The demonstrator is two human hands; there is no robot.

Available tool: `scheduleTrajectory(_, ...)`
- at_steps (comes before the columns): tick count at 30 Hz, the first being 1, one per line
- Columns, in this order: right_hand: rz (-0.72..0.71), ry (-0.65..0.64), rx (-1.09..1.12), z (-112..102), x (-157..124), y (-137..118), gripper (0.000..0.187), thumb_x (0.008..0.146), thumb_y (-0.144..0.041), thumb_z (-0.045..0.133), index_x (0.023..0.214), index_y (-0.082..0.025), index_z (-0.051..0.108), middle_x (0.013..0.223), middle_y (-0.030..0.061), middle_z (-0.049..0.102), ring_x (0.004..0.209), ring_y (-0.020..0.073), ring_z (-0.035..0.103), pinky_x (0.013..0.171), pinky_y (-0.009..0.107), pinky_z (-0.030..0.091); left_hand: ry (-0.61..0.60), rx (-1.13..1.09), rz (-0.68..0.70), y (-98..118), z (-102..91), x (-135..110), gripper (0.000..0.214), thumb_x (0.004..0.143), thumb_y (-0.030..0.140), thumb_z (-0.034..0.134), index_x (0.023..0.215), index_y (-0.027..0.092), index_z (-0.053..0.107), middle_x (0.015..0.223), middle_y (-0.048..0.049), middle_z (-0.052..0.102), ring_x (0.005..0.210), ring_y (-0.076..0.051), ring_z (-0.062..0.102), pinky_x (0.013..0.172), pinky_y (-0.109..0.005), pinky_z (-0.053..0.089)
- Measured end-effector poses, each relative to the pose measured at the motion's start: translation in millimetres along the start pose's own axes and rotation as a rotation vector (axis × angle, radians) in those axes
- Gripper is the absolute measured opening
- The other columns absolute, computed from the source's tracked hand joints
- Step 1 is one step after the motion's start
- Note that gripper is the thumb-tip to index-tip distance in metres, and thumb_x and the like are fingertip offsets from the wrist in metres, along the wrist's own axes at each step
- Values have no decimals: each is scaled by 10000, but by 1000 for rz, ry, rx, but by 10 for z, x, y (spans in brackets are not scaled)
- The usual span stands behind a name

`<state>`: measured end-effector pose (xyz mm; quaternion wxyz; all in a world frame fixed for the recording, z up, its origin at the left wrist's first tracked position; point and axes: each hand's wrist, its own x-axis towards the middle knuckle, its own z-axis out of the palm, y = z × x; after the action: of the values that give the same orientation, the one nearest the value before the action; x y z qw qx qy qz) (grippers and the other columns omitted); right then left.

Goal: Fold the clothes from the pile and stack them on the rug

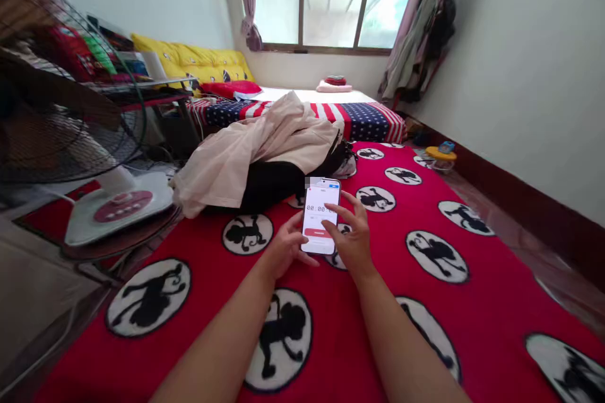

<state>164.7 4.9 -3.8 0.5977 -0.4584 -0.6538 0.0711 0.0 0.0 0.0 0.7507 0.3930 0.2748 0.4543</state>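
A smartphone (317,214) is held upright over the red bed cover, its bright screen showing a timer and a red button. My left hand (286,245) is closed around its lower left side, with fingers reaching under the bottom edge. At the phone's right side is my right hand (354,236), fingers apart, with its thumb and index finger over the screen; whether they touch it I cannot tell. Just beyond the phone lies a heap of clothes, a cream garment (302,141) on top of a black one (274,182).
A red cover (331,315) with monkey prints spreads beneath my arms. A fan (118,192) stands close on the left, beside a cluttered table (165,82). Behind the clothes is a bed with a striped, starred edge (373,119). Garments (420,38) hang by the right wall.
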Motion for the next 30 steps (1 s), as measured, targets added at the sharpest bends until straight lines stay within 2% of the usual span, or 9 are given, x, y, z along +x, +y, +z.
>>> scheduleTrajectory(4,59,48,80,-6,-27,-51,343,787,-206,701,1120,-288,675,1371,54,480,1275,246,452,1012,438,450,-14,-7,8,-3,-24,5,802,649,65,573,1417,197,383,1255,-147,625,910,-315,699,478,-340,622)
scheduleTrajectory(7,151,110,154,2,-53,-60,359,830,-243,648,1188,-273,631,1344,78,489,1229,239,494,833,353,545,-15,-18,31,-6,-32,7,804,653,63,567,1423,197,376,1246,-143,630,910,-309,701,488,-338,625)
scheduleTrajectory(10,209,98,224,28,-83,-69,345,850,-269,618,1194,-249,611,1296,89,525,1161,231,547,746,309,557,16,-40,44,-8,-38,8,788,651,56,564,1408,190,390,1206,-137,650,883,-301,705,486,-349,625)
scheduleTrajectory(12,224,21,258,55,-105,-85,376,840,-260,621,1214,-241,585,1259,88,562,1114,228,579,759,318,550,30,-54,45,-7,-40,6,773,645,51,565,1390,188,409,1184,-133,660,864,-296,705,487,-352,625)
scheduleTrajectory(15,267,-90,321,95,-139,-109,548,785,-229,661,1305,-234,488,1221,91,603,1031,222,623,788,340,537,46,-67,53,-1,-42,3,765,637,47,564,1374,187,418,1164,-129,667,840,-288,705,489,-354,625)
scheduleTrajectory(18,331,-94,402,117,-160,-111,657,748,-212,675,1350,-225,414,1195,98,615,954,214,651,772,344,534,63,-66,66,1,-44,3,771,636,50,559,1381,176,404,1142,-132,674,851,-294,702,484,-354,623)
scheduleTrajectory(22,394,-98,476,124,-164,-91,653,723,-187,656,1330,-215,419,1129,91,649,940,225,660,774,352,533,58,-60,71,0,-46,7,786,638,56,557,1396,182,390,1185,-140,660,877,-304,702,488,-356,625)
scheduleTrajectory(26,475,-185,629,140,-154,-72,623,662,-150,638,1258,-208,465,1193,98,644,1043,256,639,824,376,541,56,-59,74,8,-40,3,790,634,47,559,1395,182,396,1186,-139,660,871,-301,703,494,-355,625)
scheduleTrajectory(30,497,-201,692,161,-144,-64,637,613,-119,629,1226,-211,485,1221,89,635,1112,267,610,895,396,523,74,-62,82,17,-29,-6,766,634,41,556,1375,179,420,1127,-126,679,844,-283,702,481,-343,621)
